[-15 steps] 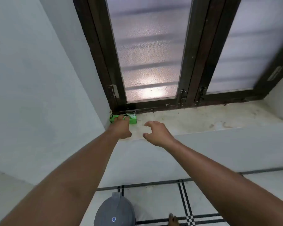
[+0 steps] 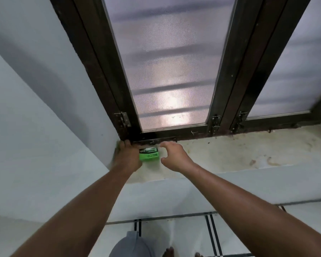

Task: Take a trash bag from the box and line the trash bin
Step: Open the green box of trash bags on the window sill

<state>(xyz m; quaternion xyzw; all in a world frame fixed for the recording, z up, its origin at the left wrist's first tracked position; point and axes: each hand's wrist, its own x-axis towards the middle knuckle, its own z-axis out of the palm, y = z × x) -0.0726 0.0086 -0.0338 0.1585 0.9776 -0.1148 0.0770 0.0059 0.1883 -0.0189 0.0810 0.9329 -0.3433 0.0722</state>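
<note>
A small green trash-bag box lies on the stained window sill, in its left corner below the dark window frame. My left hand covers the box's left end and grips it there. My right hand hovers just right of the box, with its fingers and thumb spread wide and nothing in them. The grey lid of the trash bin shows on the floor at the bottom edge, between my arms.
The dark wooden window frame with frosted panes rises right behind the sill. A white wall closes in on the left. Tiled floor with dark lines lies below, and toes show beside the bin.
My right hand has moved left and forward, up to the box's right end. My left hand has slid to the box's left end, uncovering most of the box.
</note>
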